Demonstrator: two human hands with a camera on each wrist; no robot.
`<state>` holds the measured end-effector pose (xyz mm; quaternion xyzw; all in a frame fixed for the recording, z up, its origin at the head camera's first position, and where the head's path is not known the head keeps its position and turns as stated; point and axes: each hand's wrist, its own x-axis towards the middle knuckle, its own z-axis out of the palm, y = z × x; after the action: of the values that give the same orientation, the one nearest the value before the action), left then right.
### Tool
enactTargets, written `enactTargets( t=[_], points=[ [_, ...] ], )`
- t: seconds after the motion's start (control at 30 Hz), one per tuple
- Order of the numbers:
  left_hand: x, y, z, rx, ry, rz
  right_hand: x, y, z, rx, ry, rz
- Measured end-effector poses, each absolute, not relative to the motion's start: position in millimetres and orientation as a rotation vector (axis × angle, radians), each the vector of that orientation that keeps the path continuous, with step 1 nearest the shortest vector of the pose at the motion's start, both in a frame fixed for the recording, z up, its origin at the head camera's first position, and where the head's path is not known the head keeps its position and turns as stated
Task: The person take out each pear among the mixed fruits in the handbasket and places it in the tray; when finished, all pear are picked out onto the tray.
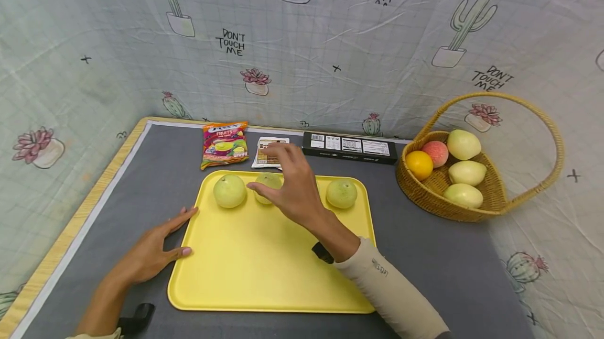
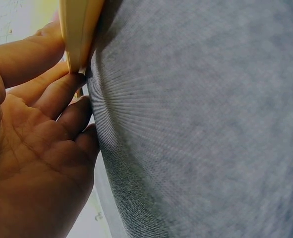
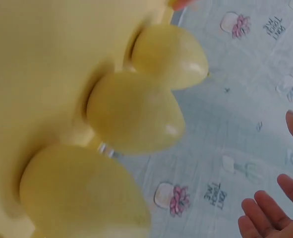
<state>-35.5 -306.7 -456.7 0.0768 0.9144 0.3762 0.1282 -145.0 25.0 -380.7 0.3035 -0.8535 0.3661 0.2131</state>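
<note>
Along the far side of a yellow tray (image 1: 264,265) sit round yellow-green fruits: a left one (image 1: 229,190), a middle one (image 1: 267,182) partly hidden by my right hand, and a right one (image 1: 342,193). My right hand (image 1: 297,187) hovers over that row, thumb and fingers spread and holding nothing. In the right wrist view the hand (image 3: 275,213) appears at the right, apart from the fruits (image 3: 134,111). My left hand (image 1: 148,250) touches the tray's left edge with thumb and fingertips. The left wrist view shows the hand (image 2: 42,144) against the tray rim (image 2: 77,37).
Behind the tray lie an orange fruit-snack packet (image 1: 224,145), a small white-and-brown packet (image 1: 264,153) and a long black box (image 1: 349,146). At right stands a wicker basket (image 1: 424,200) with an orange (image 1: 419,165), a peach-like fruit (image 1: 434,153) and pale yellow-green fruits (image 1: 467,173).
</note>
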Motion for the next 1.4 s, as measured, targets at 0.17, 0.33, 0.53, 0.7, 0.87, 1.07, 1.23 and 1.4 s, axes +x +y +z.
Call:
enactTargets(
  t=[0.17,0.33,0.53,0.7,0.87,1.07,1.23,1.4],
  points=[
    [-34.9,-306.8,-455.9,0.229,2.66,1.095,-147.3,48.0,-373.8,0.78,-2.326,1.041],
    [-33.1,-307.4,-455.9,0.252,2.679,1.098,-151.6,73.0,-369.4,0.71,-2.275,1.072],
    [-31.8,-307.8,-456.0,0.271,2.696,1.095,-157.5,103.6,-366.3,0.621,-2.231,1.067],
    [-31.7,-307.8,-456.2,0.259,2.689,1.101,-162.4,126.4,-366.2,0.555,-2.208,1.046],
    [-31.8,-307.8,-456.3,0.264,2.687,1.105,-166.9,150.1,-368.9,0.484,-2.196,1.014],
    [-31.6,-308.2,-457.4,0.291,2.687,1.124,-172.0,183.7,-376.2,0.366,-2.213,0.981],
    [-32.1,-307.1,-455.8,0.287,2.683,1.124,-177.6,210.5,-379.9,0.304,-2.201,0.949],
    [-32.8,-307.2,-455.9,0.286,2.691,1.113,-184.1,233.0,-383.7,0.247,-2.197,0.946]
  ],
)
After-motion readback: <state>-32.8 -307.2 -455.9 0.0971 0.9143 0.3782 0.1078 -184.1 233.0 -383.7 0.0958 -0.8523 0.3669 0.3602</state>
